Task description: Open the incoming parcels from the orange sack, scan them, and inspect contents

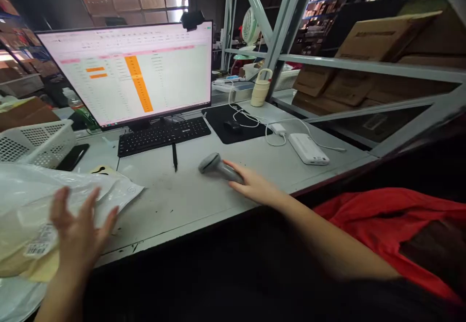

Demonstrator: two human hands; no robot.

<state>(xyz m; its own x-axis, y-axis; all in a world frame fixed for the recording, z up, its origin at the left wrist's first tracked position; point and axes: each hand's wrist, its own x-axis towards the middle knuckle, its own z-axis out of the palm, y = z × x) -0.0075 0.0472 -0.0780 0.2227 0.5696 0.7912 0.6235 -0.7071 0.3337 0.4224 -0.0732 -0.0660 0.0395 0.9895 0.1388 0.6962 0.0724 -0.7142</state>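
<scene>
A grey handheld barcode scanner point(215, 165) lies low over the desk, its head pointing left, and my right hand point(251, 184) is wrapped round its handle. On the left, my left hand point(78, 230) is raised with the fingers spread, slightly blurred. Beside and behind that hand is a clear plastic bag point(22, 215) with pale yellow contents and a white barcode label point(41, 239). Whether the fingers touch the bag I cannot tell. A black pen point(174, 157) lies on the desk between the scanner and the bag.
A monitor point(174, 79) showing a spreadsheet stands behind a black keyboard point(163, 135). Right of it are a mouse point(232, 126) on a black pad, a white power bank point(308, 149) with cables, and a cream cup point(260, 89). A white basket point(40, 142) stands left; metal shelving point(364, 67) holds cartons.
</scene>
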